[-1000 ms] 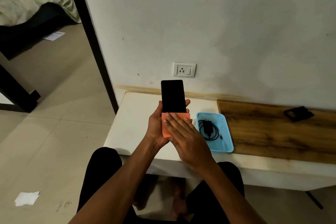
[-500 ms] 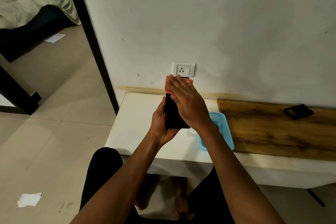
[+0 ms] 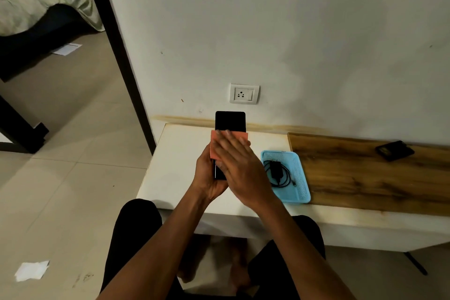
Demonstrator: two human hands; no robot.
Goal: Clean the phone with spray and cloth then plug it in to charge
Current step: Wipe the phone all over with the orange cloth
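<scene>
Here the left hand (image 3: 209, 173) grips the phone (image 3: 230, 121) from behind and below, its fingers curled round the lower edges, holding it upright above the white table (image 3: 175, 153) with the dark screen facing the camera. The right hand (image 3: 239, 165) lies flat over the screen, fingers straight and close together, pressing an orange cloth (image 3: 214, 146) against the glass; the fingertips (image 3: 226, 133) reach the cloth's upper edge. Only the top part of the phone shows above the cloth, plus a thin strip of its left edge lower down; the rest is hidden by the hand and cloth. Most of the cloth is covered too, with only its top edge and left side showing.

Just to the right of the hands a blue basket (image 3: 300, 178) sits on the table, holding a black charger (image 3: 276, 169) with its coiled cable. A wall socket (image 3: 244, 93) is on the wall just above the phone. Farther right, on a wooden board (image 3: 353, 173), lies a small dark object (image 3: 394, 150) too dim to make out
</scene>
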